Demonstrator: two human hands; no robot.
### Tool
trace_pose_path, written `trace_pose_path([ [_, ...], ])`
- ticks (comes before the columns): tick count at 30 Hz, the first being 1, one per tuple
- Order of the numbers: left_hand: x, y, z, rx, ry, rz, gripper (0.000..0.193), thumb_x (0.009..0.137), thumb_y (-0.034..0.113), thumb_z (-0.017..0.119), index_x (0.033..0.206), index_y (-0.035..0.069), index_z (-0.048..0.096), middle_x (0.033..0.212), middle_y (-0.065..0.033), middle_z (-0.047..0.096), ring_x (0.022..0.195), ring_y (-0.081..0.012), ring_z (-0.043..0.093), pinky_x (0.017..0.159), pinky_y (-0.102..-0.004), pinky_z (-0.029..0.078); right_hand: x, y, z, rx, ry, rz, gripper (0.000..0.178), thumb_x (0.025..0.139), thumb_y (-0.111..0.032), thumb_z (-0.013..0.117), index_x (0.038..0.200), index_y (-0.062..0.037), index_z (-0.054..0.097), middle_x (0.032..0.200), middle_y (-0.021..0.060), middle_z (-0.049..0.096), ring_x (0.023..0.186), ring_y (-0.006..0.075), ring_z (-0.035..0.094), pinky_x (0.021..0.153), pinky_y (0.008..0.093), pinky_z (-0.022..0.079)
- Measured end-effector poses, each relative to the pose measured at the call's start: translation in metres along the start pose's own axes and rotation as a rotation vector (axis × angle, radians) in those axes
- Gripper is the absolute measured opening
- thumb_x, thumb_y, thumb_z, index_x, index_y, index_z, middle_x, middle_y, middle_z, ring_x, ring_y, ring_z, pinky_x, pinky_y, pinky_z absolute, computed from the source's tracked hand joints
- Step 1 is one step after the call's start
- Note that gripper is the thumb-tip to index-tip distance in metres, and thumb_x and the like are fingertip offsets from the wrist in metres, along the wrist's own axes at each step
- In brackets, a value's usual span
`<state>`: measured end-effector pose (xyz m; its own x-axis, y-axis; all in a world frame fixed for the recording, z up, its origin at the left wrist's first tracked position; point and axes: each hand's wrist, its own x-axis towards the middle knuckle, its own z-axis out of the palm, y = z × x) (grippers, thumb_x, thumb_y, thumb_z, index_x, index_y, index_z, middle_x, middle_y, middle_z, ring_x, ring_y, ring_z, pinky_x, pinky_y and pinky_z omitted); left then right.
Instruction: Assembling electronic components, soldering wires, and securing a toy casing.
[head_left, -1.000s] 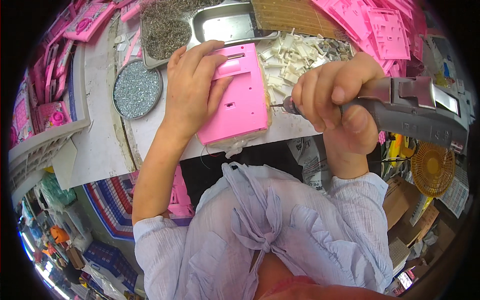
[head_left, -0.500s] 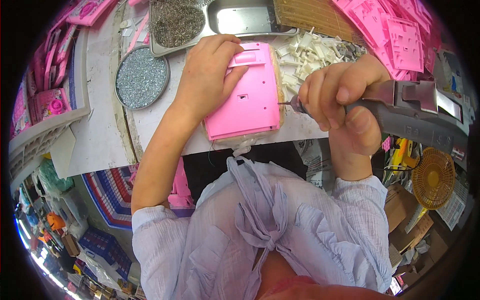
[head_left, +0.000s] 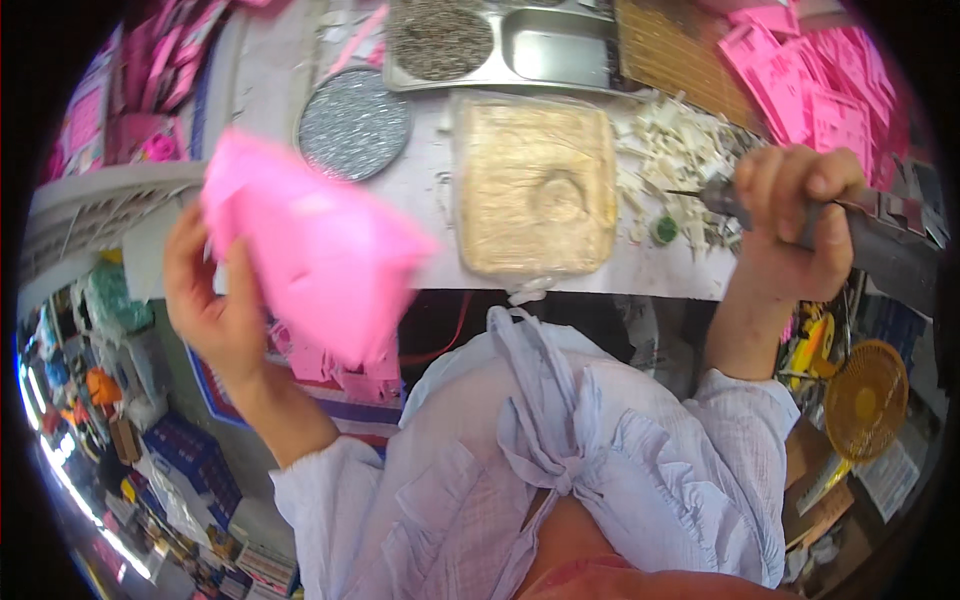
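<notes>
My left hand [head_left: 215, 290] grips a pink plastic casing [head_left: 315, 250], raised and tilted at the left, off the table's front edge; motion smears it. My right hand [head_left: 795, 205] is wrapped round a dark electric screwdriver [head_left: 870, 235], its thin bit [head_left: 685, 193] pointing left over a heap of small white plastic parts [head_left: 680, 140]. Between the hands, a flat pad wrapped in clear film [head_left: 535, 190] lies bare on the white table [head_left: 430, 215].
Behind lie a round dish of silvery screws [head_left: 355, 125], a steel tray [head_left: 560, 45] with small metal parts, and brown cardboard [head_left: 690, 60]. Pink panels [head_left: 835, 100] pile up at the far right. A grey crate [head_left: 110, 195] borders the left. A yellow fan [head_left: 865, 400] stands low right.
My left hand has lifted the pink casing off the wrapped pad and carried it left, toward me. The screwdriver's bit has moved away to the right with my right hand. The view has shifted.
</notes>
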<state>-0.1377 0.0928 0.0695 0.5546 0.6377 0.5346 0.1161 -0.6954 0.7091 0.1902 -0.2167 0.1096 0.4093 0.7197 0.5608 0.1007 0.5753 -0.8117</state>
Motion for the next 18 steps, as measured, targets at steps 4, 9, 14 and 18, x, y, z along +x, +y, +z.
trace_pose_path([
  [4,-0.153,-0.091,-0.191,-0.006,-0.038,-0.899,0.026,0.107,0.019,0.053,0.124,0.003,0.063,0.103,-0.0017,0.066,0.090,-0.0099,0.060,0.076,-0.0268,0.049,-0.001,0.003,-0.010,0.023,0.024,0.076,0.020,0.099,-0.021,0.055,0.111,-0.0044,0.054,0.070,-0.0004,0.047,0.057,0.0122,0.043,0.061,0.0325,0.036],
  [9,-0.427,-0.185,-0.256,0.382,0.187,-1.460,0.044,0.095,0.037,0.068,0.077,-0.003,0.065,0.072,-0.0067,0.063,0.067,-0.0166,0.055,0.059,-0.0396,0.045,0.013,0.030,0.009,0.067,0.055,0.169,0.018,0.099,-0.020,0.054,0.109,-0.0044,0.055,0.069,-0.0008,0.045,0.057,0.0107,0.042,0.062,0.0320,0.034],
  [14,-0.492,-0.236,-0.207,0.783,0.350,-1.648,0.069,0.091,0.058,0.064,0.096,-0.010,0.073,0.083,-0.0262,0.071,0.077,-0.0406,0.070,0.073,-0.0481,0.054,0.033,0.034,0.016,0.057,0.059,0.162,0.015,0.100,-0.016,0.054,0.110,-0.0042,0.056,0.071,-0.0003,0.044,0.058,0.0107,0.042,0.060,0.0290,0.033],
  [18,-0.397,-0.240,-0.151,0.604,-0.261,-1.478,0.067,0.096,0.054,0.061,0.120,-0.008,0.067,0.106,-0.0211,0.073,0.082,-0.0310,0.072,0.074,-0.0405,0.057,0.034,0.035,0.025,-0.056,0.231,0.166,0.022,0.096,-0.011,0.062,0.115,-0.0009,0.056,0.076,0.0027,0.048,0.063,0.0120,0.046,0.062,0.0291,0.039],
])
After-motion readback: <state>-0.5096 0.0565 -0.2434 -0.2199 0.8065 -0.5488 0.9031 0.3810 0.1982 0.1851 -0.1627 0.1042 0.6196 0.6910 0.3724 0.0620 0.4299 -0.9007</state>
